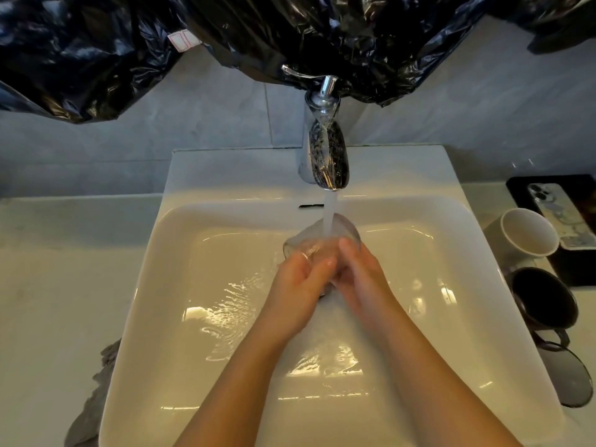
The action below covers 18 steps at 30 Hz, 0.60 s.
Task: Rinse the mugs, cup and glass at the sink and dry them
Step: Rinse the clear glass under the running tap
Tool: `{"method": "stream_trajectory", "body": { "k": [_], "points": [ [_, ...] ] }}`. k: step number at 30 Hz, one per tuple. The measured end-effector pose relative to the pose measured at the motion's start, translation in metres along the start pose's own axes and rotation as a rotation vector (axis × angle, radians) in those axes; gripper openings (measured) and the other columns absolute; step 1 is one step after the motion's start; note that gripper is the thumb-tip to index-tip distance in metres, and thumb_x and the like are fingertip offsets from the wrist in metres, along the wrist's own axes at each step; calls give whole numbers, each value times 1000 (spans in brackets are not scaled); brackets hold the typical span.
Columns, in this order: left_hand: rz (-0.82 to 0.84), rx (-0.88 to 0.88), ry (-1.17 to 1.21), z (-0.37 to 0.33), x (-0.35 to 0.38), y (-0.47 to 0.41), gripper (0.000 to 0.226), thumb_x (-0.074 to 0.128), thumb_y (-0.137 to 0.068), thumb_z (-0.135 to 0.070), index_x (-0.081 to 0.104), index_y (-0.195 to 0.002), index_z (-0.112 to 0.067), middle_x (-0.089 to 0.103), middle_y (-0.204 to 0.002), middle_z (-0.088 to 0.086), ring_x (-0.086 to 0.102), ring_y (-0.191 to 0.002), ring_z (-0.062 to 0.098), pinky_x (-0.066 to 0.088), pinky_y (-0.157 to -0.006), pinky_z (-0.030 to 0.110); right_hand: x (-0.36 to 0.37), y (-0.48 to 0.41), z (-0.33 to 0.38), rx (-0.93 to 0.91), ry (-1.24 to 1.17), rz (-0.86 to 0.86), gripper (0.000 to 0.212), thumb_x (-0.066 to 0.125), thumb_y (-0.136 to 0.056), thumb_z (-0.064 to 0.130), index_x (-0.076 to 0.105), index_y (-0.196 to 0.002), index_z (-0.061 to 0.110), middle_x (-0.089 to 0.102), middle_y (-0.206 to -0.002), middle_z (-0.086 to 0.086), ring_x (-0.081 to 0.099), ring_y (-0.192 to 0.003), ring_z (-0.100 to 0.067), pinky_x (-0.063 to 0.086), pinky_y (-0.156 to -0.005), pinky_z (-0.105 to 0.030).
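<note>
- Clear glass (323,237) tilted under running tap (329,156), over white sink (225,171).
- Both hands grip it: left hand (298,285), right hand (359,275), fingers curled round.
- White mug (529,232), dark mug (543,298) on surface (64,269), right of sink.

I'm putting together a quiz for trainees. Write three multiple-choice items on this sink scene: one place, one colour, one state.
1. Where does the grey cloth lie?
A. in a bucket
B. on the counter, at the sink's left edge
C. on the floor

2. What colour is the inside of the mug beside the phone?
A. white
B. red
C. green

3. What is the tap doing?
A. shut off
B. running onto the glass
C. dripping onto a plate

Key: 1 B, the cloth pokes out beside the rim; 2 A, its inner wall shows white; 3 B, a stream hits the glass that the left hand and right hand hold.
</note>
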State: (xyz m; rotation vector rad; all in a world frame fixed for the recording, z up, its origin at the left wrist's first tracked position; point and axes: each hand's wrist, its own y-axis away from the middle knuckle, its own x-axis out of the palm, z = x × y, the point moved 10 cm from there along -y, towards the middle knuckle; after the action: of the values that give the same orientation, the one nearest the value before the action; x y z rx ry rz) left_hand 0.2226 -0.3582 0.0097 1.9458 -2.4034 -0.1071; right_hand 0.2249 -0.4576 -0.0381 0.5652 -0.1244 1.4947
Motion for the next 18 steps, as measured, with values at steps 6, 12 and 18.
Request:
{"method": "stream_trajectory", "body": {
  "k": [6, 12, 18],
  "points": [
    [-39, -261, 619, 30, 3, 0, 34, 51, -92, -23, 68, -118, -9, 66, -119, 21, 64, -109, 29, 47, -96, 42, 1, -3, -4, 64, -159, 49, 46, 65, -87, 22, 55, -131, 11, 63, -126, -22, 63, -113, -30, 47, -99, -43],
    [10, -183, 700, 18, -1, -1, 36, 46, -95, -26, 69, -117, -8, 66, -121, 17, 62, -115, 28, 49, -98, 38, 8, -4, -5, 62, -169, 71, 54, 65, -90, 21, 48, -136, -3, 66, -111, -22, 66, -98, -26, 54, -83, -37],
    [3, -44, 288, 15, 8, 2, 29, 48, -97, -17, 69, -118, -14, 69, -117, 11, 63, -114, 26, 50, -97, 38, 9, -5, -6, 25, -264, 66, 54, 74, -82, 38, 62, -106, -8, 67, -99, -22, 67, -94, -29, 56, -83, -36]
  ]
}}
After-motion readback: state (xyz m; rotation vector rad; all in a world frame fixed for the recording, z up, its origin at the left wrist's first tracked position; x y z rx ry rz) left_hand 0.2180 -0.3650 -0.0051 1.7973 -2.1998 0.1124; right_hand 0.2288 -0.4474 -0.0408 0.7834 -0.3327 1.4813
